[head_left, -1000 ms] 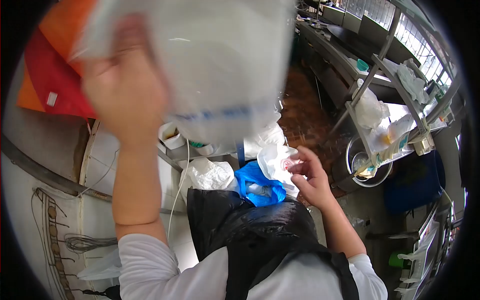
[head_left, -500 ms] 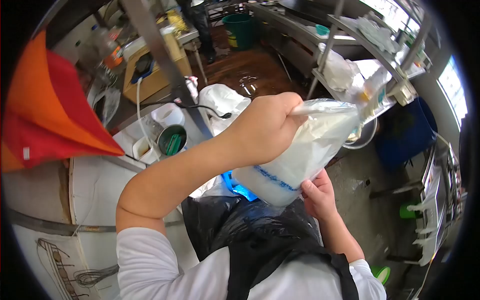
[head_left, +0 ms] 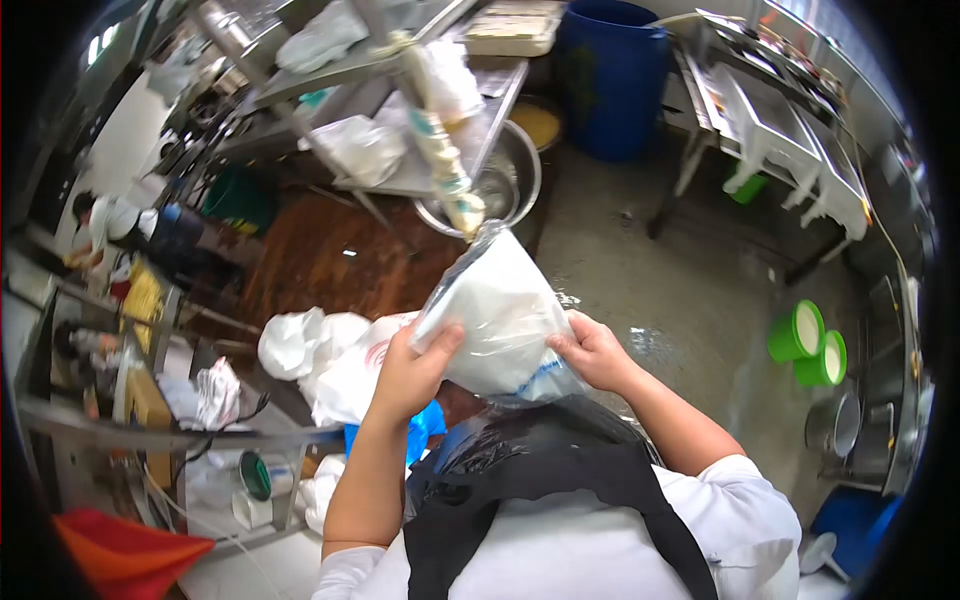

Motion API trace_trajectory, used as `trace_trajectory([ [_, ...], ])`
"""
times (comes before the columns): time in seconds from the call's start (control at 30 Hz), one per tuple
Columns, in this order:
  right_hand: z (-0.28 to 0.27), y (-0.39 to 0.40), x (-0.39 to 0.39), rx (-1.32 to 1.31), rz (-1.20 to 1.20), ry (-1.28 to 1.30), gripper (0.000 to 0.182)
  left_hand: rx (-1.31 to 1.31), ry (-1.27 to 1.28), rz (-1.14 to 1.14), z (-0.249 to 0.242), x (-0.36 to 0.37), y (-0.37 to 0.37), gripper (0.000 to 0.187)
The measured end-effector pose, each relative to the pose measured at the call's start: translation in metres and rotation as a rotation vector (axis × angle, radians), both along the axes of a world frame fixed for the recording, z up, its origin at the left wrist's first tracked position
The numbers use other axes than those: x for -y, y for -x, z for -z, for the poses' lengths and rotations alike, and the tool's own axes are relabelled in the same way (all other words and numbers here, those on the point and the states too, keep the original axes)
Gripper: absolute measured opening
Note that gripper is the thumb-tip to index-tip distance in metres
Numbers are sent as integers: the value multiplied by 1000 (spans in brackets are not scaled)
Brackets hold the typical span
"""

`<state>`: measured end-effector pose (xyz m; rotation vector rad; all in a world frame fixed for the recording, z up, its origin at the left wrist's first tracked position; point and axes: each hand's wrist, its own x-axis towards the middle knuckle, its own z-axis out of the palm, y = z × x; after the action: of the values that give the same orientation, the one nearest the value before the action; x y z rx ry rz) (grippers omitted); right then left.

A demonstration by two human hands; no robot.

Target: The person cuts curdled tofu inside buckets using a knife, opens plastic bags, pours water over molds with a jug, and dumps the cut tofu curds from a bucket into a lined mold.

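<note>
A clear plastic bag with white contents and blue print (head_left: 505, 315) is held in front of my body. My left hand (head_left: 415, 370) grips its left side, thumb on top. On its lower right side, my right hand (head_left: 592, 352) pinches the edge between thumb and fingers. The bag's narrow end points away from me. Beneath my hands is a black plastic apron (head_left: 520, 437). White plastic bags (head_left: 345, 365) and a blue bag (head_left: 425, 432) lie to the left of my left hand.
A metal shelf (head_left: 500, 110) with bags stands ahead, a large metal bowl (head_left: 520, 165) beside it. A blue barrel (head_left: 612, 85) is behind. Green buckets (head_left: 797, 332) stand on the floor at right. Another person (head_left: 125, 222) works at far left.
The view has swung to the right. My left hand has come down from the bag's top to its left side, and the bag now lies tilted between both hands.
</note>
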<state>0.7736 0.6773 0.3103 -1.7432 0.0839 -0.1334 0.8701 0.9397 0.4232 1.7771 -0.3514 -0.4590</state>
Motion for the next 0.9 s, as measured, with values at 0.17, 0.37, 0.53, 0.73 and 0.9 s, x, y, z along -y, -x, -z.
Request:
trace_trajectory([
  [0.17,12,10,79,-189,16,-50,31,-262,381,-98,42,73,-18,34],
  [0.37,-5,2,139,-219,3,-211,47,-480,609,-189,46,135,-52,41],
  [0.53,11,-21,180,-255,-59,-646,55,-634,712,-165,58,181,-102,40],
  [0.73,13,-88,241,-310,143,-257,51,-435,576,-20,105,240,-190,35],
  [0.9,16,-174,295,-356,163,-105,46,-300,532,-103,113,288,-284,30],
])
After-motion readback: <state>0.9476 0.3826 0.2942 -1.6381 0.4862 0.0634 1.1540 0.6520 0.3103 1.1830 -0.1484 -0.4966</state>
